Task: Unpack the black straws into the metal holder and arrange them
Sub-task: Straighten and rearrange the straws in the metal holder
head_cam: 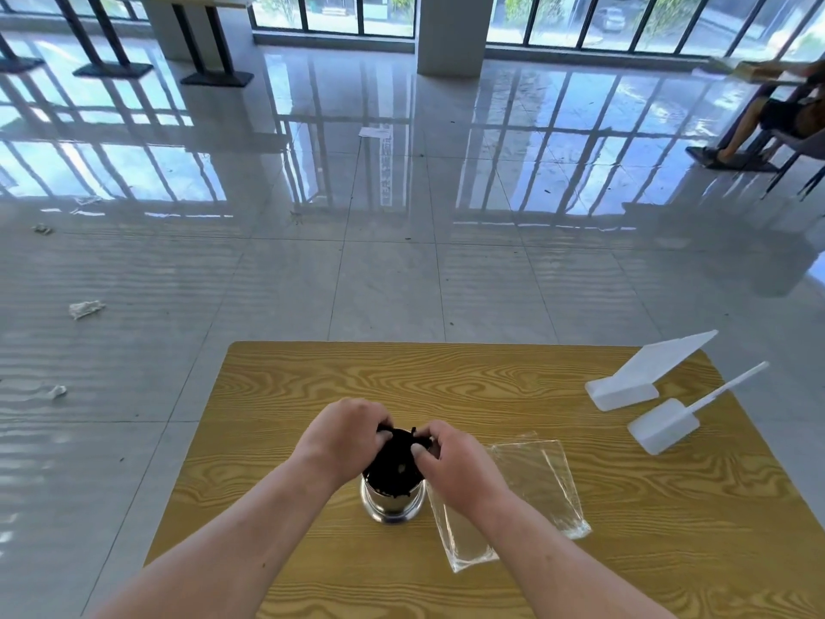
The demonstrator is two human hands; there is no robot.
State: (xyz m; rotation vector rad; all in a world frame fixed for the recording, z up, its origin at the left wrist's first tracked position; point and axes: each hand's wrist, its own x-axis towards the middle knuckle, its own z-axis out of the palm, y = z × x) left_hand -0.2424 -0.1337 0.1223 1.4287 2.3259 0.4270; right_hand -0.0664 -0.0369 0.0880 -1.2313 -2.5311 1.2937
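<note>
Since the bundle stands in its holder and the bag beside it looks empty, we judge the unpacking done and only the arranging left.

The wood-grain surface carries everything. The clear bag lies flat on it just to the right of our right fingers, and we see nothing black inside it. Our left hand and right hand meet from either side above the holder.

The metal holder stands upright directly beneath our fingers, with its shiny wall showing below them. The black straws sit inside it as one dense bundle. Their long axis is vertical, with the lower ends down in the holder and the upper ends pointing up between our fingers.

The left fingers curl round the top of the bundle from the left. The right thumb and fingers pinch it from the right, so both sets are clamped on the straws. We cannot tell whether the tips sit level, because our fingers cover most of them.

What remains, as we judge it, is evening the bundle out and letting go.
</note>
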